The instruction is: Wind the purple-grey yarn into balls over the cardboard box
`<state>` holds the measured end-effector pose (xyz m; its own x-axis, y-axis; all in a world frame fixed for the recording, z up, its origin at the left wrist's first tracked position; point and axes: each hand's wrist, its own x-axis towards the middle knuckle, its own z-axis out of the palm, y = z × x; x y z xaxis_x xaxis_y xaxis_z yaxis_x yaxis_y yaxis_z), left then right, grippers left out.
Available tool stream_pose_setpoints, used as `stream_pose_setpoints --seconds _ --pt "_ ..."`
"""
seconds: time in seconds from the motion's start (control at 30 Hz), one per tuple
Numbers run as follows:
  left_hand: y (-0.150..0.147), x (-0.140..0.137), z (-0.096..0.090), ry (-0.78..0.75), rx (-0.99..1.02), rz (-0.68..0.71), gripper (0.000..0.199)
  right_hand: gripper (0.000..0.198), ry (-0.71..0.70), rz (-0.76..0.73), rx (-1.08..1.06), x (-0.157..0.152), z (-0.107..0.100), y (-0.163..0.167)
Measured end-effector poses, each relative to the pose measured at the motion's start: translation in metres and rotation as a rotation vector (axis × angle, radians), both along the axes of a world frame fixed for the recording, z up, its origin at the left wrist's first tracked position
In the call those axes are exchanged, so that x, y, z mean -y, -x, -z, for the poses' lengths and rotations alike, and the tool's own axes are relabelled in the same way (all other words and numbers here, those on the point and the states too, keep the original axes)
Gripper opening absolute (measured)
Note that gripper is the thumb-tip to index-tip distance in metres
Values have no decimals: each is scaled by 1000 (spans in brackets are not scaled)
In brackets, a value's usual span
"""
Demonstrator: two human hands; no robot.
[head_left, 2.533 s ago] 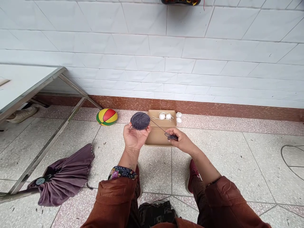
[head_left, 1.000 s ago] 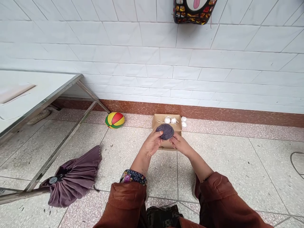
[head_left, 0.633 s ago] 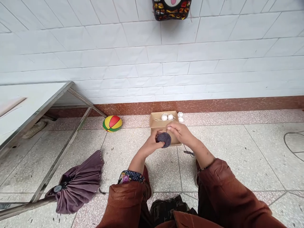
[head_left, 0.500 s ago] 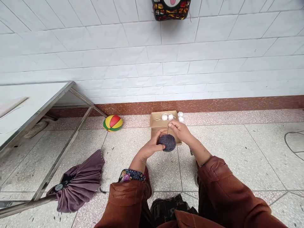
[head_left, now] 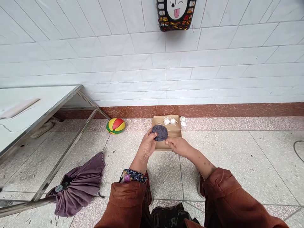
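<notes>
My left hand (head_left: 147, 143) is wrapped round a dark grey-purple yarn ball (head_left: 160, 132), its thumb lying over the near side. At the ball's lower right, my right hand (head_left: 178, 145) has its thumb and forefinger pinched together. A strand of yarn showed in that pinch a moment earlier; now it is too fine to make out. Beneath both hands sits an open cardboard box (head_left: 163, 146) on the floor. Its raised far part carries two small white balls of yarn (head_left: 167, 121) with loose ends. More white balls (head_left: 182, 121) lie just right of the box.
A yellow, red and green ball (head_left: 115, 126) rests by the wall. On the left stand a metal-framed table (head_left: 57, 100) and a folded purple umbrella (head_left: 82, 183). A black basket with a cartoon face (head_left: 176, 15) hangs above. A dark cable (head_left: 296, 148) lies at far right.
My right hand has come down from above the yarn ball to its lower right. The ball has shifted slightly left and up in my left hand. The view has tilted up a little.
</notes>
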<state>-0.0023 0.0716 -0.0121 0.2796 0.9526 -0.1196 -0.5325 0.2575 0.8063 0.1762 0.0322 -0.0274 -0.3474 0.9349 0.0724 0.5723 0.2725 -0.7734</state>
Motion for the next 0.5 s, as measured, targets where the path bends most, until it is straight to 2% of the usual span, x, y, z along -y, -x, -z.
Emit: stream_pose_setpoints --seconds 0.1,0.23,0.3,0.4,0.5 --pt "-7 -1 2 19 48 8 30 23 -17 7 62 3 1 0" --pt "-20 -4 4 49 84 152 31 24 -59 15 123 0 8 -4" --pt "-27 -6 7 23 86 177 32 24 -59 14 165 0 9 -8" --pt "-36 -8 13 -16 62 101 31 22 -85 -43 207 6 4 -13" --pt "-40 -5 19 2 -42 11 33 24 -190 -125 177 16 -8 -22"
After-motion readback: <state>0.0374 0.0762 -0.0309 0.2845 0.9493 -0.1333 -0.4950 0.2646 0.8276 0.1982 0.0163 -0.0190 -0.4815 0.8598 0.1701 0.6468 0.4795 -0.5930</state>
